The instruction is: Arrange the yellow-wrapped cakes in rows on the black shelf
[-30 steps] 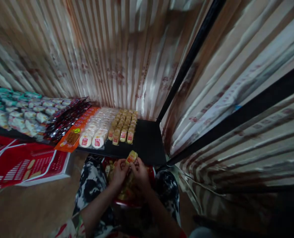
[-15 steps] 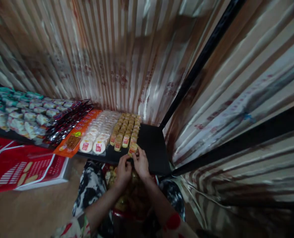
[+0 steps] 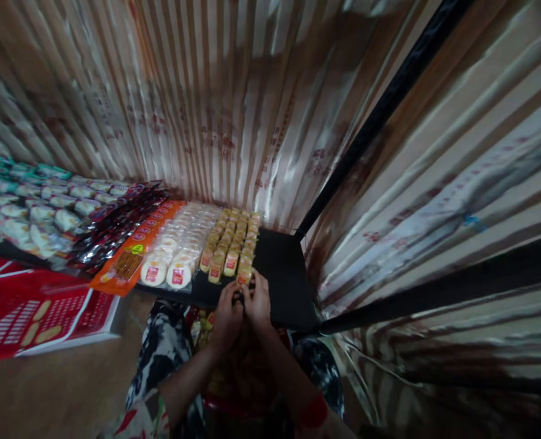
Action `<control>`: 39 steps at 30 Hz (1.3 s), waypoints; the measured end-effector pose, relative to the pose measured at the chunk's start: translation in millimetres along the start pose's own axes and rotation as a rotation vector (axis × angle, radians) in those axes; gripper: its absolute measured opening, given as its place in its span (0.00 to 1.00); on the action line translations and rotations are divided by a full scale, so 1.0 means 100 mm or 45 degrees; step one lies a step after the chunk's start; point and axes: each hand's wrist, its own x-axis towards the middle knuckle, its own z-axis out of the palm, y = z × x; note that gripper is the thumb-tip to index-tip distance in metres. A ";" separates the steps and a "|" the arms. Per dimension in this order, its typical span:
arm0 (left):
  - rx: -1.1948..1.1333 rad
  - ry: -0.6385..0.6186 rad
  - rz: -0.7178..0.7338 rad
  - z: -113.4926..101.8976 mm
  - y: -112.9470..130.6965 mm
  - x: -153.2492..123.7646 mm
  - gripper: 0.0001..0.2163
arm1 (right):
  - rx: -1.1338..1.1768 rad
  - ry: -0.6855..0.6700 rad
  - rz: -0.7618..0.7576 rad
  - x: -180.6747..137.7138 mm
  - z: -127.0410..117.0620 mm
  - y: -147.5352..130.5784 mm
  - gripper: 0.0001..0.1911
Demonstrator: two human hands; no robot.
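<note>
The right hand [image 3: 258,303] bends against the yellow packet [image 3: 244,274] fronting the rightmost row [image 3: 250,239], left hand [image 3: 228,314] curled just beside it, grips unclear, and light, even pressure should keep it straight

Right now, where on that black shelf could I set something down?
The shelf looks bare at its right end, between the yellow packets, the right hand and the black post. Leftward it is crowded: white packets, an orange pack and dark packs sit tightly side by side.
</note>
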 end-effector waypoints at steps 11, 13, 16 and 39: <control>0.081 -0.032 0.016 0.00 -0.03 0.02 0.20 | -0.176 0.058 -0.047 0.04 0.08 0.07 0.23; 0.112 -0.051 0.012 0.00 -0.05 0.03 0.21 | -0.186 0.037 -0.033 0.04 0.10 0.09 0.24; 0.147 -0.050 -0.013 0.00 -0.06 0.02 0.20 | -0.191 0.030 -0.038 0.03 0.11 0.10 0.24; 0.629 -0.332 -0.540 -0.30 -0.89 -0.53 0.12 | -0.051 -0.485 0.155 -1.17 0.40 0.61 0.21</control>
